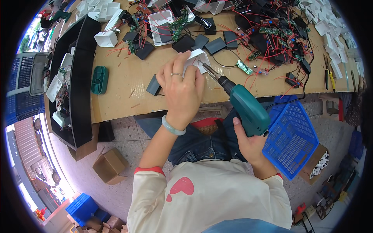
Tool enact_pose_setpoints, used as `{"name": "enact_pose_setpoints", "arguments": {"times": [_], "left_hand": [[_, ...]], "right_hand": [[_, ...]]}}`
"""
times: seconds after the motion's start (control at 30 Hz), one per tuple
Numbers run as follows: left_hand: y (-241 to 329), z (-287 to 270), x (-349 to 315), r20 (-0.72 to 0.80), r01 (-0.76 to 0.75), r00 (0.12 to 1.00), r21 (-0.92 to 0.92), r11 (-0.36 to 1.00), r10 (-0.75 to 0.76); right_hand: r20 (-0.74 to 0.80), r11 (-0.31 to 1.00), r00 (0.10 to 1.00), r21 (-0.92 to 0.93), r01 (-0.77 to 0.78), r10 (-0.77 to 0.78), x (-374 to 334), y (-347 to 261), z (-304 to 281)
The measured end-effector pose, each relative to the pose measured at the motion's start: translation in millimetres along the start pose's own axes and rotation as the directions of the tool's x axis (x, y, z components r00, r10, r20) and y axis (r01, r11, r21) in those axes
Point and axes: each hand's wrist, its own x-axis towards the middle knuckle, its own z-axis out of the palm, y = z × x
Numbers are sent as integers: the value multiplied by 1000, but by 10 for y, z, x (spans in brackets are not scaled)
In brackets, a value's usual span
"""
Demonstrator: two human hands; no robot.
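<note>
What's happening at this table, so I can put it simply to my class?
The person's right hand grips a green power screwdriver, its tip pointing into a white plastic case. The left hand holds that case at the table; whether the tip meets a screw is too small to tell. Beyond lie black blocks, circuit boards and red wires.

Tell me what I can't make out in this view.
Head view:
Drill: its tip is too small to tell whether it meets a screw in the white case.
White case: its left part is hidden by the left hand.
Right hand: its grip is largely hidden behind the drill.
Far-left blue crate: cut off by the dark rim.
</note>
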Motion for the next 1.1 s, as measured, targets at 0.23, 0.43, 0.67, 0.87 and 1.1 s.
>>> {"name": "enact_pose_setpoints", "arguments": {"times": [0.23,0.43,0.67,0.87,1.1], "left_hand": [[15,4,19,-1,6,1000,31,1000,-6],[38,3,61,13,28,1000,36,999,-29],[22,15,47,46,40,998,-31,999,-38],[13,42,38,15,44,999,-58,997,-44],[15,41,44,18,40,999,-47,998,-39]], "right_hand": [[-17,999,999,47,28,-28,17,64,37],[21,999,999,6,35,-35,45,59,30],[43,1000,999,0,30,-30,61,74,31],[65,999,998,-39,25,-23,74,16,6],[58,998,997,-44,44,-41,82,0,15]]}}
